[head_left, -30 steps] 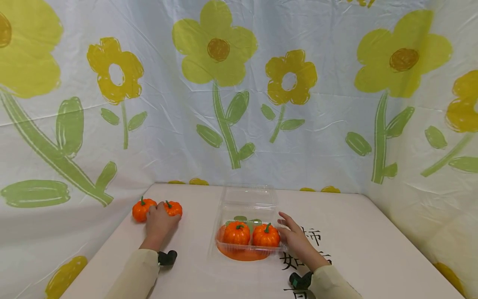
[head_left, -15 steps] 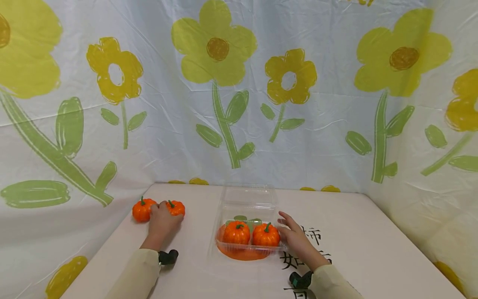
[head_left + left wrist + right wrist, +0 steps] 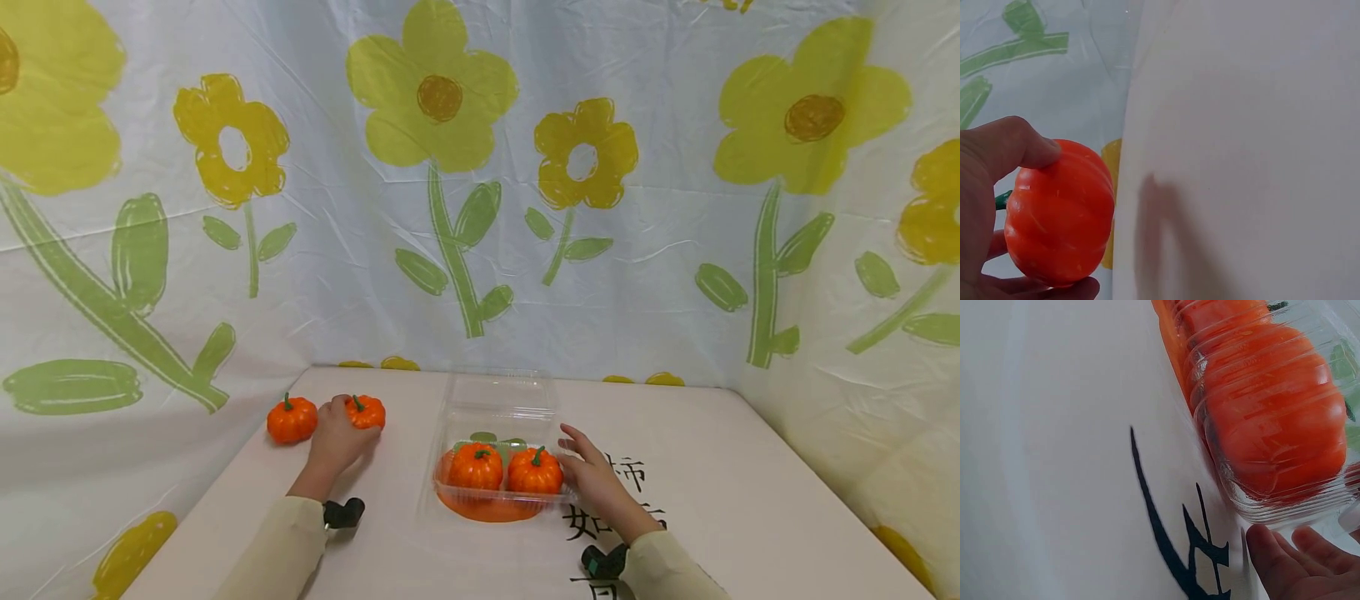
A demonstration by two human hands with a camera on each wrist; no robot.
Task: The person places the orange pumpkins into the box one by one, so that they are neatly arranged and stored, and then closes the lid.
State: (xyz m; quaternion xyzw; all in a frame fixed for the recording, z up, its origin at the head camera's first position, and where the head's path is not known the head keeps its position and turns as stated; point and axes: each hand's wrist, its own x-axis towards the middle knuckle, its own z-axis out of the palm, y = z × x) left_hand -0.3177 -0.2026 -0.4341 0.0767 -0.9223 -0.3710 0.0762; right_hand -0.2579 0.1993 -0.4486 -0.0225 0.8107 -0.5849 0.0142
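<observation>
Table (image 3: 720,483), four pumpkins (image 3: 292,421), one box (image 3: 505,496)

A pale, creased fabric backdrop (image 3: 667,217) hangs behind and along both sides of the worktop (image 3: 765,500), printed with big yellow-green flowers (image 3: 408,75), smaller golden ones with white centres, and green stems and leaves (image 3: 476,217). The worktop's surface is a pale pinkish white, with black brush-style characters (image 3: 581,523) on it. The light is soft, turning the right-hand fabric creamier than the bluish-white back.
</observation>
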